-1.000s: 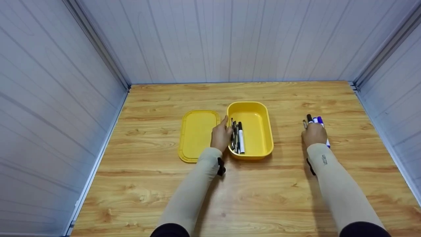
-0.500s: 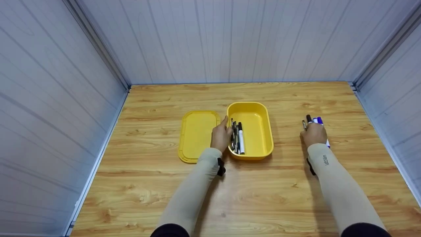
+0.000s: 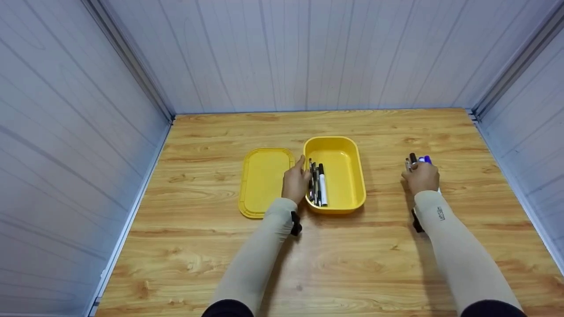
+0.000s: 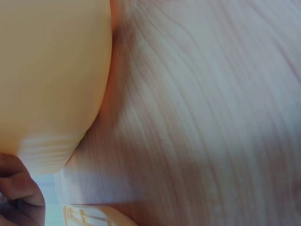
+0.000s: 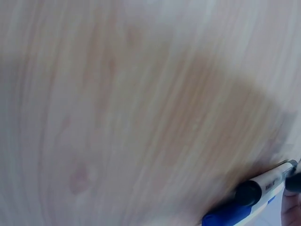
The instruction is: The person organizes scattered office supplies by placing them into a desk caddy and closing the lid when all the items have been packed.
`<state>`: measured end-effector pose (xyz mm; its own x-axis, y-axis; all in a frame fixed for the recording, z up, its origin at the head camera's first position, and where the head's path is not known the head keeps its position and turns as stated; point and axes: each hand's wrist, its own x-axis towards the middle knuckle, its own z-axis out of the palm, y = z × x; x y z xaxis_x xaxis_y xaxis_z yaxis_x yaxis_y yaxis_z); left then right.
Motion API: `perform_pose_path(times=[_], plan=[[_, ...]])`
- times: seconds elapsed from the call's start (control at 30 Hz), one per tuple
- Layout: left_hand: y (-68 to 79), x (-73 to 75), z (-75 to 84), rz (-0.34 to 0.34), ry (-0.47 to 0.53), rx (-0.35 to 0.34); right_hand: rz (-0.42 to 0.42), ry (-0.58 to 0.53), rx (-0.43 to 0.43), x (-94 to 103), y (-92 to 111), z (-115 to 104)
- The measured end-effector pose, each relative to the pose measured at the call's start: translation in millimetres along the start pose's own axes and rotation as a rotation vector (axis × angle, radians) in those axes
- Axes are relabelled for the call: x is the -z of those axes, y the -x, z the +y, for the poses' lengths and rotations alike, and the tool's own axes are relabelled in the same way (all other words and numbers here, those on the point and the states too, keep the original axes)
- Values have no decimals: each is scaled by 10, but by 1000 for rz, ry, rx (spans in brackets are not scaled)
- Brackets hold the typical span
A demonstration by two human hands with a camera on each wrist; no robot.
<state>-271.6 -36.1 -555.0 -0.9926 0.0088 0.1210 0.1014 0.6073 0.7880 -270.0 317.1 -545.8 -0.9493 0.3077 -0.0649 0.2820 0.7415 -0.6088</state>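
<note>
We look down on a wood-grain worktop [image 3: 348, 259] whose grain runs mostly from left to right; its near edge is out of our sight. About midway between the left and right edges, nearer the far one, we see a yellow box [image 3: 341, 178]. Just beside it, toward the left edge, lies a flat yellow lid [image 3: 262, 182]. Toward the right edge, we find partly hidden black-ended [image 5: 265, 183] and blue-ended markers [image 5: 225, 215].
</note>
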Motion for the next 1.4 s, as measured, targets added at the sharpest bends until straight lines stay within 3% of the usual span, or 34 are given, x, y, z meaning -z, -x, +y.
perform_pose_path(times=[0.3, 0.93, 1.4], plan=[[-5, -6, -19, 17, -5, -22, -10, -212, -144, 20, 45, -176], [-10, 0, 0, 20, -17, -20, 62, -390, -201, 60, 109, -316], [5, 1, 6, 11, -12, -16, 96, -333, -143, -53, 171, -499]])
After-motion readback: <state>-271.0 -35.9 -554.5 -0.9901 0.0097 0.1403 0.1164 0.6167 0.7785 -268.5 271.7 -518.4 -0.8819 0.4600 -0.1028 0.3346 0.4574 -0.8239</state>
